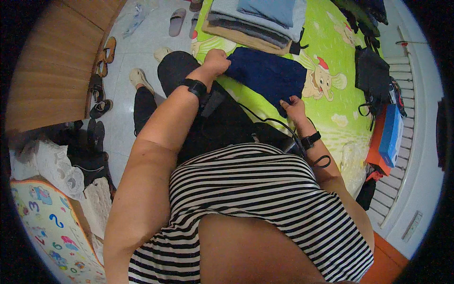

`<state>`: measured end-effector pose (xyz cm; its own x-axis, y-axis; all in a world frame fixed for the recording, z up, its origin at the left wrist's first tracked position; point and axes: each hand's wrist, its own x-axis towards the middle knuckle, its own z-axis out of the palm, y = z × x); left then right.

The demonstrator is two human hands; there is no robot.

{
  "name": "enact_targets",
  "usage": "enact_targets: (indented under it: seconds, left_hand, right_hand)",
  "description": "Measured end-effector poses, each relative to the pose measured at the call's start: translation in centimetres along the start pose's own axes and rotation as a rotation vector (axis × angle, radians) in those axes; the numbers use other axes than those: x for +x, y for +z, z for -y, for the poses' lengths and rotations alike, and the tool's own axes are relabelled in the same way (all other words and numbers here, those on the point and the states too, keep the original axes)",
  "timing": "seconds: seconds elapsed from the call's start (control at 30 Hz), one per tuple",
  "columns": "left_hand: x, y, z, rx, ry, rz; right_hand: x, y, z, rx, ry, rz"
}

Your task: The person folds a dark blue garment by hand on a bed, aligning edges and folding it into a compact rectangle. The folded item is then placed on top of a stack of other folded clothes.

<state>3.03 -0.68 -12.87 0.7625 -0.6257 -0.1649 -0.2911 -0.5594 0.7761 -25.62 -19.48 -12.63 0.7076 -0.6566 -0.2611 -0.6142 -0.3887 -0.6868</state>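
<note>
Bright green cartoon-print sheet (338, 130), with a navy cloth garment (268, 73) lying on it.
The left hand (216, 62) has its fingers curled round the garment's left end; the right hand (294, 109) pinches its near corner. Folded clothes (253, 23) (blue on top) lie just beyond; a grey slipper (177, 22) rests on the floor (144, 45).
</note>
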Motion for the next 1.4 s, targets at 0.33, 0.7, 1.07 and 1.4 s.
enact_targets:
  seconds: [0.33, 0.7, 1.07, 1.4]
  left_hand:
    - [-0.6, -0.4, -1.1, 0.005, -0.008, 0.055]
    - [-0.6, -0.7, -0.5, 0.049, 0.0, 0.051]
    - [-0.8, -1.3, -0.4, 0.044, 0.023, 0.059]
    - [-0.5, -1.6, -0.4, 0.111, 0.051, 0.16]
  right_hand:
    - [-0.9, -3.0, -1.0, 1.153, 0.606, 0.196]
    - [-0.6, -4.0, -2.9, 1.353, 0.505, 0.119]
    - [3.2, -6.4, -7.6, 0.388, 0.246, -0.194]
    - [2.3, -4.2, -2.5, 0.09, -0.196, -0.149]
